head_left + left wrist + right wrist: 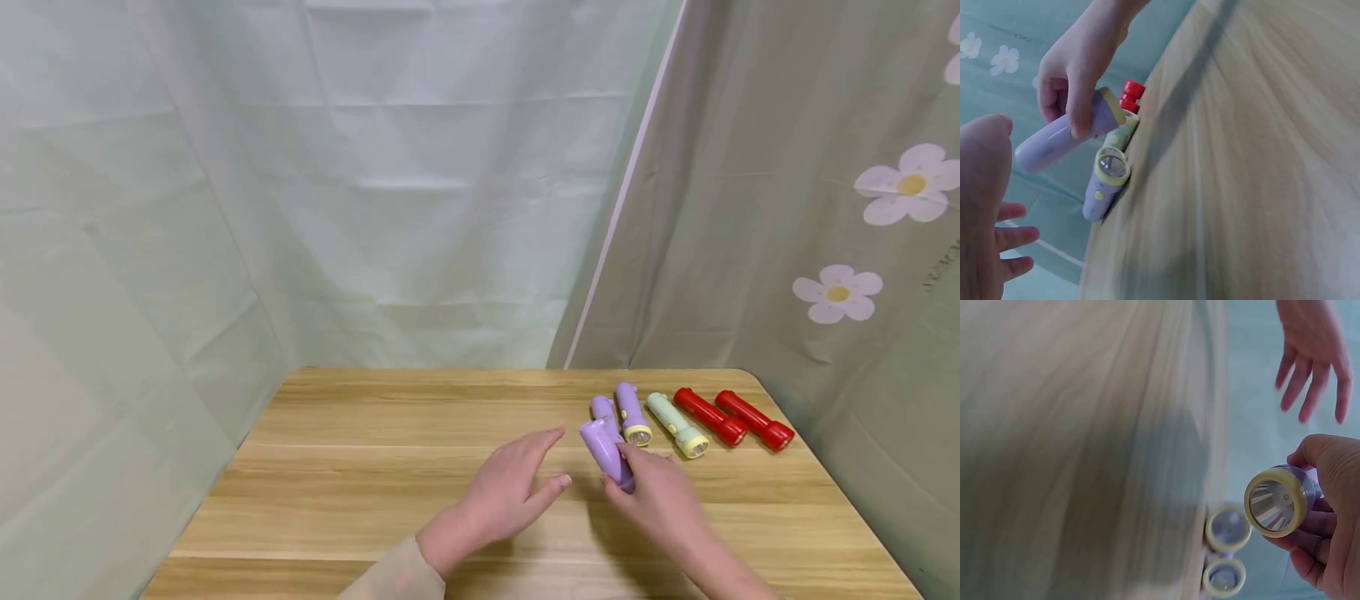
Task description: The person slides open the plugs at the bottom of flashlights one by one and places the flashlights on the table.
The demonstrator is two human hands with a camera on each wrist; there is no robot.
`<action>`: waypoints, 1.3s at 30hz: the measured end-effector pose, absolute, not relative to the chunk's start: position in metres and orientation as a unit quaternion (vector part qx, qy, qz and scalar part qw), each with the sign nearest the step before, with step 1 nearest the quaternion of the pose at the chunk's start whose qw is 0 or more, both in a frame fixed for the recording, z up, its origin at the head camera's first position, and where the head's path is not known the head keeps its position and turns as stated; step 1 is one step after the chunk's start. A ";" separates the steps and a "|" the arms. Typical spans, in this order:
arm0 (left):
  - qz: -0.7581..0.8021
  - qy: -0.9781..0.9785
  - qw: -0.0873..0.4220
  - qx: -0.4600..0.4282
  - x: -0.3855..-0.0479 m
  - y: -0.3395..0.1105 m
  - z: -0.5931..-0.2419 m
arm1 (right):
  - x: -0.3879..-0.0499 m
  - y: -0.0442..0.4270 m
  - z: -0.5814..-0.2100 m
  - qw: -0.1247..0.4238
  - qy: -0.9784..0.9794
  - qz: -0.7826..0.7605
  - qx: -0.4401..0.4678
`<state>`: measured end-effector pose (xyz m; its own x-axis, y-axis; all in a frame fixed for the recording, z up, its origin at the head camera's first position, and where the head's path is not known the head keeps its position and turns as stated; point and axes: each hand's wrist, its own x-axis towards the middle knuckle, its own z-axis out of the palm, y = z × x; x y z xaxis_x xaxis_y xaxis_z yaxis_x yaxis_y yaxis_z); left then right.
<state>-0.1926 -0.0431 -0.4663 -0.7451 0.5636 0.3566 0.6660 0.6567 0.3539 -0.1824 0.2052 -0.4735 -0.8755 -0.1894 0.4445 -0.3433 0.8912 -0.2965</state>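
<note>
My right hand (663, 500) grips a purple flashlight (602, 448) above the table, fingers and thumb around its body. In the right wrist view, its yellow-rimmed lens (1274, 501) faces the camera. To the left, my left hand (510, 490) hangs in the air with its fingers extended and thumb apart, touching nothing. Just beyond the held flashlight lie two more purple flashlights, one partly hidden (602, 407) and the other in plain sight (630, 408). Beside them rests a pale green flashlight (672, 421) with a yellow head.
Two red flashlights lie at the right, one nearer the green one (708, 415) and another (752, 419) toward the table's right edge. The wooden table (360, 467) ends at hanging curtains (420, 208) behind and on both sides.
</note>
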 end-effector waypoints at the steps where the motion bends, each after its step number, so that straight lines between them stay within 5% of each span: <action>1: -0.217 -0.905 0.115 -0.348 -0.192 -0.043 -0.468 | -0.181 0.210 -0.474 0.200 -0.952 0.186 0.136; 21: -0.056 -0.890 0.141 -0.429 -0.169 -0.031 -0.492 | -0.160 0.274 -0.478 0.102 -0.976 0.186 0.051; 39: -0.061 -0.885 0.129 -0.443 -0.154 -0.017 -0.506 | -0.152 0.308 -0.482 0.022 -0.985 0.172 -0.003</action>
